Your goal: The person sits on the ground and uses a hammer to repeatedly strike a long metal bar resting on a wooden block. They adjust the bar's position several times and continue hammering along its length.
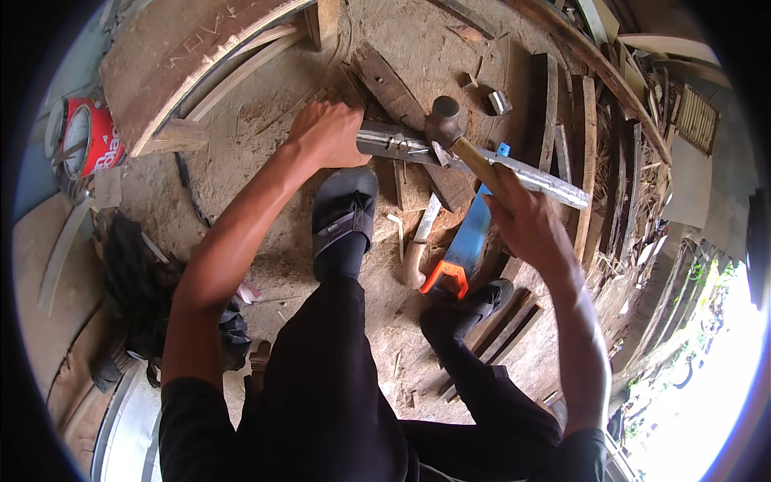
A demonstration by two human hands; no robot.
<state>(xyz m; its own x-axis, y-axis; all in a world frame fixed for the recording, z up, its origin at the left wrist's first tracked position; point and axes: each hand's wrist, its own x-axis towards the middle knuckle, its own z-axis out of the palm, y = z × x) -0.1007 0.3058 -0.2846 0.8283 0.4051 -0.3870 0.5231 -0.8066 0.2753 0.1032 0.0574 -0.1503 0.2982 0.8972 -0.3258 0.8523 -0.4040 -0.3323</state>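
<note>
My left hand (327,132) is closed around the left end of a weathered grey-white bar (550,184), possibly timber. In my right hand (526,221) is the wooden handle of a hammer (444,120). The hammer's dark head is over the middle of the bar; whether it touches cannot be told. Beneath, the bar crosses a dark wooden plank (387,80) with a hole near its far end. Nearer me lie a blue-bladed handsaw (469,233) with an orange handle and a machete-like blade with a wooden handle (414,263).
My sandalled foot (344,210) stands just below the bar's left end. Several timber lengths (544,108) lie at the right. A large curved wooden board (173,68) rises at the far left, near a red can (90,136). A small metal piece (499,102) lies beyond the hammer.
</note>
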